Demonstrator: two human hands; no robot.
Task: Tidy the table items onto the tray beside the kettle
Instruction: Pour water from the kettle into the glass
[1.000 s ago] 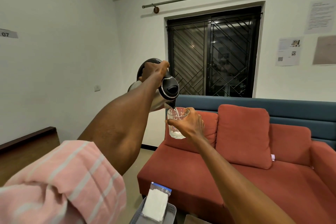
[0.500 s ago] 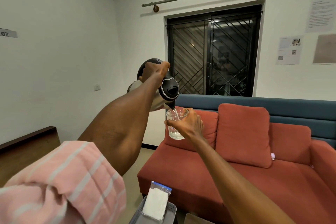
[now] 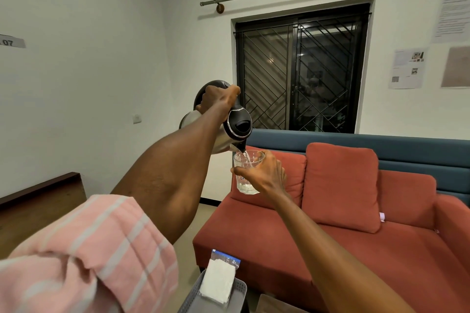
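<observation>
My left hand grips the black handle of a steel kettle, raised and tipped to the right. Water runs from its spout into a clear glass held just below. My right hand wraps around the glass from the right side. The glass is partly filled. At the bottom edge a grey slotted tray holds a white packet with a blue top. The table itself is out of view.
A red sofa with a red cushion and blue backrest fills the right side. A barred dark window is behind. A wooden piece of furniture stands at the left wall.
The kettle and glass stay in nearly the same pose while water keeps pouring; the water level in the glass is slightly higher.
</observation>
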